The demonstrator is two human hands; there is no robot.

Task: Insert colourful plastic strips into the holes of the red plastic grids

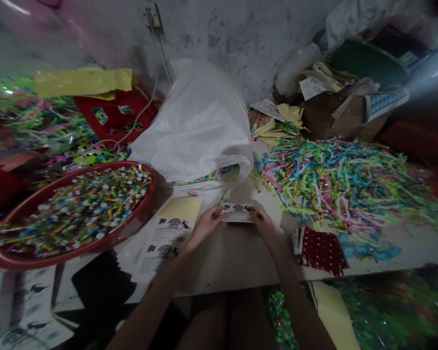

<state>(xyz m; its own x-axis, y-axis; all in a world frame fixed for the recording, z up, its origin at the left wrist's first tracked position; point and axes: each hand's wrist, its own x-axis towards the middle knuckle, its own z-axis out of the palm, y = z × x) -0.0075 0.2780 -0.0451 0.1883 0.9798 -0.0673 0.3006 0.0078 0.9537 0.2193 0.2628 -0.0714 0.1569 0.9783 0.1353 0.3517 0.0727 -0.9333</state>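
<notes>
Between my two hands is a small white printed label (238, 214) with "TOY" lettering. My left hand (206, 224) pinches its left end, and my right hand (263, 223) has its fingers closed at the right end. A dark red edge (240, 224) shows just under the label; what it belongs to is mostly hidden. Left of my left hand lie sheets of similar labels (170, 233) on yellow backing. To the right of my right hand rests a stack of dark red patterned pieces (321, 250).
A red basin (146, 214) full of small colourful candy-like pieces stands on the left. Behind my hands slumps a large white sack (204, 121). Colourful ribbon-like strips (336, 180) cover the table's right side. A cardboard box (336, 116) and red crate (105, 114) stand at the back.
</notes>
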